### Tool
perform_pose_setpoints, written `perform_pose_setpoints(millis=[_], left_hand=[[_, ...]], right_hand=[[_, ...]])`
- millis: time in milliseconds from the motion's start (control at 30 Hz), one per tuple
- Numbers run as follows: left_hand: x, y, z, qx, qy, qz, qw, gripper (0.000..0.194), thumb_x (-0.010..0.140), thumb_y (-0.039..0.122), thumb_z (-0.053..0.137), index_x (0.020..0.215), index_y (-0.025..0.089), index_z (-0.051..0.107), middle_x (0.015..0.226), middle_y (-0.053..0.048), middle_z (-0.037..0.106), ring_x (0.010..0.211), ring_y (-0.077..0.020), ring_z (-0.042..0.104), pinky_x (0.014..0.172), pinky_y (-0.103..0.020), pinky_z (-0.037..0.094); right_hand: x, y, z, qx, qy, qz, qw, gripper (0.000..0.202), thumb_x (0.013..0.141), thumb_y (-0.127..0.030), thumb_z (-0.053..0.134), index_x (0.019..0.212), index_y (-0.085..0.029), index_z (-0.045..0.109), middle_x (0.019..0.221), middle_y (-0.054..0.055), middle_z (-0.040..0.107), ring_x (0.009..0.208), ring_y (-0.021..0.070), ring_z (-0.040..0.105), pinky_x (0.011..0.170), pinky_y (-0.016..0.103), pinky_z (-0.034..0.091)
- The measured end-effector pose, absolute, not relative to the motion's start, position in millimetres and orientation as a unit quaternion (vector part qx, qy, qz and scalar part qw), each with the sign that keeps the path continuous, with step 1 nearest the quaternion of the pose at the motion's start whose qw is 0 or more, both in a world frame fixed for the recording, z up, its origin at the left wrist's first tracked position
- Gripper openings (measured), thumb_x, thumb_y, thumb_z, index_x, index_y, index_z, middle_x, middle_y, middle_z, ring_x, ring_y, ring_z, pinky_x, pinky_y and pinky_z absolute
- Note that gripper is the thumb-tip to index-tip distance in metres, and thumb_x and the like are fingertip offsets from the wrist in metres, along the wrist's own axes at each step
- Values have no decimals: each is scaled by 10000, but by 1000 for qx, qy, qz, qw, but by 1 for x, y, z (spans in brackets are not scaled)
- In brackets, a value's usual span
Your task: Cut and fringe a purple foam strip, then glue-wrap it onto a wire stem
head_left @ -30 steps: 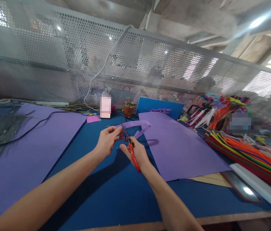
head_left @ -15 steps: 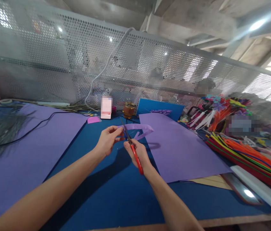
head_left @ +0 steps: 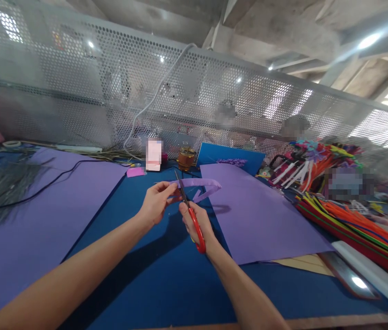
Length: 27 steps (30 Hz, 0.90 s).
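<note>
Between thumb and fingers, my left hand (head_left: pixel 158 200) pinches one end of a narrow purple strip (head_left: pixel 203 183). The strip runs off to the right and folds back on itself, its loose end hanging. Red-handled scissors (head_left: pixel 196 228) are in my right hand (head_left: pixel 198 220), blades pointing up and away from me. The blades cross the strip close beside my left fingertips. Whether the strip is cut through there, I cannot tell.
Purple sheets (head_left: pixel 263 220) lie right and left on the blue table. Dark thin stems (head_left: pixel 11 188) and a black cable rest on the left sheet. A phone (head_left: pixel 153 155) and an amber jar (head_left: pixel 186 158) stand behind. Colourful pipe cleaners (head_left: pixel 359 229) are piled at right.
The scissors' handles have swung slightly, and the blades now lie across the strip nearer my left fingertips. Both hands keep nearly the same place; the whole view has shifted a little.
</note>
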State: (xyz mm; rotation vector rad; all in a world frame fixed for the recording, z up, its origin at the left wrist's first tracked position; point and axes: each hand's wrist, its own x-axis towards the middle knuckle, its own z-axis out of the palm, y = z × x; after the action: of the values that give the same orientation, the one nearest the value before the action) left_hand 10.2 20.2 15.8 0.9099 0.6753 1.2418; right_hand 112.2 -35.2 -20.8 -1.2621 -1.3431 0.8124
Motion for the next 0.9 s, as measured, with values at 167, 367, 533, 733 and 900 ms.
perform_pose_setpoints(millis=[167, 367, 533, 733, 900], left_hand=[[10, 20, 16, 403, 304, 548, 667, 202, 537, 239, 727, 546, 126, 560, 548, -8, 584, 576, -120, 576, 615, -292, 503], [10, 20, 17, 403, 306, 549, 665, 196, 536, 231, 725, 547, 127, 559, 555, -12, 587, 584, -125, 578, 614, -298, 502], [10, 21, 15, 406, 307, 549, 663, 244, 495, 265, 749, 546, 126, 555, 546, -12, 588, 576, -125, 573, 609, -298, 502], [10, 21, 15, 407, 305, 550, 663, 245, 490, 271, 751, 546, 125, 562, 537, -10, 586, 560, -118, 568, 601, -291, 503], [10, 21, 15, 403, 312, 550, 661, 212, 514, 247, 736, 533, 127, 563, 532, -8, 581, 552, -114, 564, 594, -289, 506]], right_hand=[[113, -34, -22, -529, -563, 342, 535, 371, 772, -534, 441, 638, -190, 410, 442, -71, 309, 354, 61, 283, 333, 211, 227], [112, -35, -21, -529, -562, 346, 534, 384, 771, -548, 437, 631, -193, 397, 444, -67, 324, 353, 61, 289, 331, 211, 229], [112, -35, -20, -525, -556, 360, 534, 391, 758, -559, 457, 629, -196, 392, 441, -76, 308, 341, 59, 281, 329, 212, 217], [112, -35, -21, -535, -554, 359, 527, 393, 766, -561, 446, 632, -192, 412, 426, -78, 309, 336, 60, 281, 333, 214, 217], [112, -34, -22, -531, -549, 366, 531, 382, 771, -545, 446, 626, -194, 403, 421, -80, 296, 330, 57, 267, 326, 215, 201]])
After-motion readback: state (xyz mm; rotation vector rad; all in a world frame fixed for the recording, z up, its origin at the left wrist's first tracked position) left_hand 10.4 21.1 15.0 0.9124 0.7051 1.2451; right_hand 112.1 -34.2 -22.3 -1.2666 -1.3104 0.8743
